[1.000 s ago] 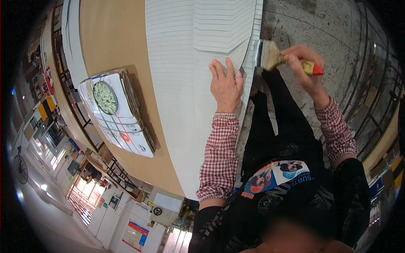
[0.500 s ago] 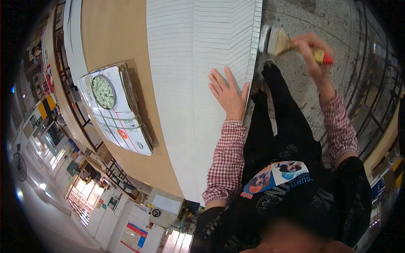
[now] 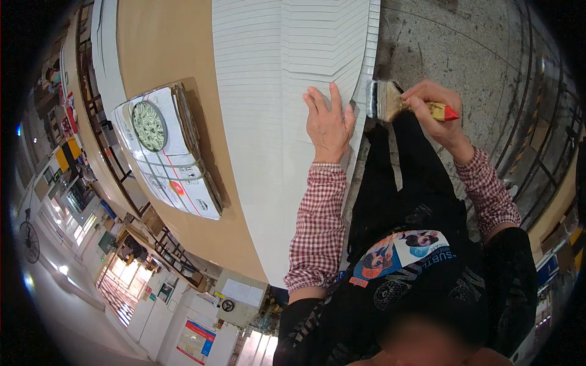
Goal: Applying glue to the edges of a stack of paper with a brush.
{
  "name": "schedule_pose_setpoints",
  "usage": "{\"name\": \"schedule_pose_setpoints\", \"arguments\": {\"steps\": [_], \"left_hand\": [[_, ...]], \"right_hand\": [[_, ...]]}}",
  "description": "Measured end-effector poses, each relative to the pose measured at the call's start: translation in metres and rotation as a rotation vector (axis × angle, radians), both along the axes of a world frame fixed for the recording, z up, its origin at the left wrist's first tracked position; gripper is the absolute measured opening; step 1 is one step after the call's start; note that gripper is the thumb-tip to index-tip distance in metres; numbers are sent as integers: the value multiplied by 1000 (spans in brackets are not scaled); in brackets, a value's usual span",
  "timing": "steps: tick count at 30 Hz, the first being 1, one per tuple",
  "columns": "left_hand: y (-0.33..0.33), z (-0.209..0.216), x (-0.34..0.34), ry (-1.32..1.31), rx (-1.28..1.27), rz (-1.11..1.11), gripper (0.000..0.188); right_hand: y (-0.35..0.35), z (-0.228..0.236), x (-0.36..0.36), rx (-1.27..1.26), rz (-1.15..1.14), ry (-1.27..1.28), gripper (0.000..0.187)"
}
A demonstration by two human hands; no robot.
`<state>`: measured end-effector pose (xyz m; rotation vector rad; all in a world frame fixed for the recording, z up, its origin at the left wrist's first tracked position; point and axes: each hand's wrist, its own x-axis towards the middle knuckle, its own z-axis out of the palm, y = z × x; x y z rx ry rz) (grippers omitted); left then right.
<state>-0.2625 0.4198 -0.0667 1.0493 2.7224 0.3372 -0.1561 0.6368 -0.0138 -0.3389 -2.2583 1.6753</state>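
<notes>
Overlapping white paper sheets lie in a long fanned row on the table, their edges showing as thin lines. My left hand rests palm down on the sheets near their right edge, fingers stretched out. In my right hand is a wide paintbrush with pale bristles and a yellow and red handle. Its bristle end is at the right edge of the sheets, just right of my left hand; whether it touches them I cannot tell.
A tied bundle of flat printed card lies left of the sheets on the tan tabletop. Concrete floor stretches beyond the table's right edge. Metal railings stand at the far right, and a wall fan is at far left.
The brush in my right hand has moved down and slightly left, toward the sheet edges. My left hand has shifted slightly left and up, with the sheet edge beside it bent inward.
</notes>
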Motion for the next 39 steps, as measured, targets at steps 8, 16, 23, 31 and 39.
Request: {"name": "schedule_pose_setpoints", "arguments": {"steps": [8, 16, 23, 31, 39], "left_hand": [[3, 1, -3, 35, -5, -1, 45], [1, -2, -4, 38, 6, 23, 43], [-5, -6, 10, 17, 110, 63, 53], [-62, -17, 68, 53, -27, 137, 77], [-67, -4, 45, 40, 81, 63, 50]], "right_hand": [[6, -12, -16, 138, -135, 89, 12], [-9, -5, 2, 26, -70, 84, 14], [-27, -13, 9, 120, -82, 48, 12], [-25, -1, 16, 114, -146, 109, 12], [-63, -10, 35, 153, -119, 44, 11]]}}
